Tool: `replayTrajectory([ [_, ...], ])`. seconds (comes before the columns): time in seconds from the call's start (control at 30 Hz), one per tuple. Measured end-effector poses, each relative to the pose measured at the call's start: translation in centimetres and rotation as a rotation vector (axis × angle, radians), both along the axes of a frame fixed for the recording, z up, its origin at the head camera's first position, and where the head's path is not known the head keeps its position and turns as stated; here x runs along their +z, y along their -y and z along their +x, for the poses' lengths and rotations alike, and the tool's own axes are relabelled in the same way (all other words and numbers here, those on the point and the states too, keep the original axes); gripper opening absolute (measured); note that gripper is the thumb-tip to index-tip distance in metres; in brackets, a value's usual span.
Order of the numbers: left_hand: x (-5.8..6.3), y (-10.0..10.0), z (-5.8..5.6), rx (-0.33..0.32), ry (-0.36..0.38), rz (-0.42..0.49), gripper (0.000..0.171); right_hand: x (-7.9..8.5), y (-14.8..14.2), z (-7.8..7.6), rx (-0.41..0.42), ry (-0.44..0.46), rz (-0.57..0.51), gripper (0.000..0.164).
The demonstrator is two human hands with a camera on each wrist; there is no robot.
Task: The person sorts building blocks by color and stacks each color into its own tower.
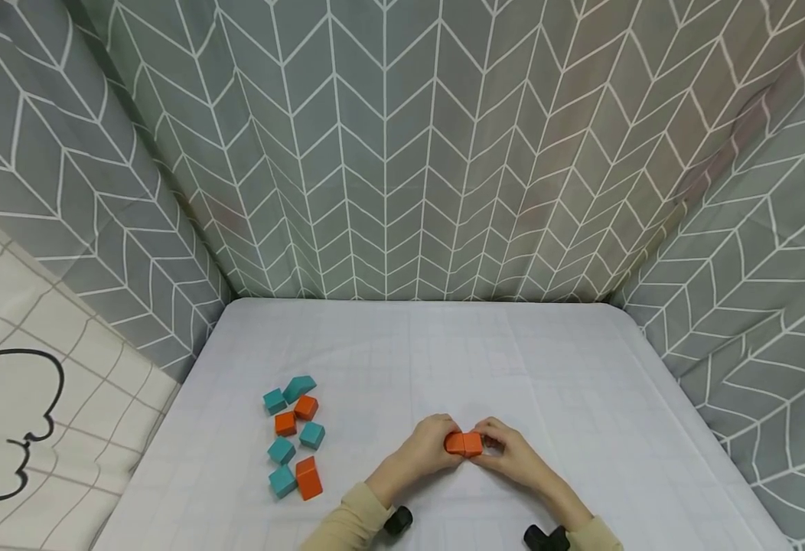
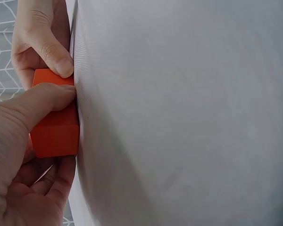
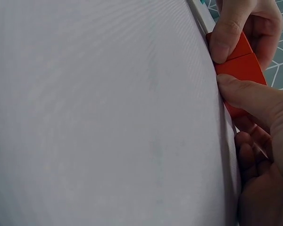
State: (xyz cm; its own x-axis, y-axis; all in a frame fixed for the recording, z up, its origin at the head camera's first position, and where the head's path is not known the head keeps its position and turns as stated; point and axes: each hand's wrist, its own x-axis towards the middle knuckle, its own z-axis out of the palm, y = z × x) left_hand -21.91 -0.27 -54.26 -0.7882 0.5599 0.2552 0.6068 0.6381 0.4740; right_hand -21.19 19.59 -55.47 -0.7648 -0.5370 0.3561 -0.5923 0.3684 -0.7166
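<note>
Two orange blocks [image 1: 454, 444] sit side by side with their faces together, low over the white tabletop. My left hand [image 1: 425, 445] pinches the left-hand block between thumb and fingers; that orange block [image 2: 55, 140] shows its near end in the left wrist view. From the other side my right hand [image 1: 510, 453] grips the right-hand orange block [image 3: 240, 68], its thumb lying along the front. A thin seam between the two blocks shows in the right wrist view. The fingers behind the blocks are partly hidden.
Left of the hands lies a loose group of teal blocks [image 1: 311, 435] and orange blocks [image 1: 309, 478], several in all. A teal wedge-like block [image 1: 299, 388] is at its far end. Patterned curtains [image 1: 409, 153] hang behind and beside the white table [image 1: 547, 367].
</note>
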Motion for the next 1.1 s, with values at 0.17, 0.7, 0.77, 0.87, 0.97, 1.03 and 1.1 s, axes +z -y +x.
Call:
replayTrajectory([
  [0.17, 0.3, 0.0, -0.2, -0.013, 0.022, -0.033, 0.026, 0.0, -0.1, -0.2, 0.003, 0.003, 0.000, 0.029],
  [0.7, 10.1, 0.7, -0.9, -0.045, -0.252, -0.050, 0.050, 2.8, 0.7, 1.0, -0.028, 0.022, 0.011, 0.030],
  [0.77, 11.5, 2.2, -1.7, 0.025, -0.279, 0.003, 0.046, 2.3, 0.6, 0.9, -0.033, 0.029, 0.009, 0.029],
  [0.87, 12.6, 5.4, -3.0, 0.184, -0.297, 0.099, 0.041, 1.1, 0.3, 0.6, -0.047, 0.058, 0.011, 0.028],
  [0.97, 12.8, 9.1, -4.0, 0.342, -0.277, 0.175, 0.039, 0.0, 0.0, 0.3, -0.067, 0.079, 0.023, 0.029],
  [1.03, 12.3, 11.5, -4.2, 0.420, -0.243, 0.202, 0.038, -0.3, -0.1, 0.1, -0.067, 0.076, 0.025, 0.029],
  [1.1, 11.3, 13.9, -4.1, 0.491, -0.193, 0.209, 0.038, -0.4, -0.2, 0.1, -0.059, 0.075, 0.021, 0.028],
])
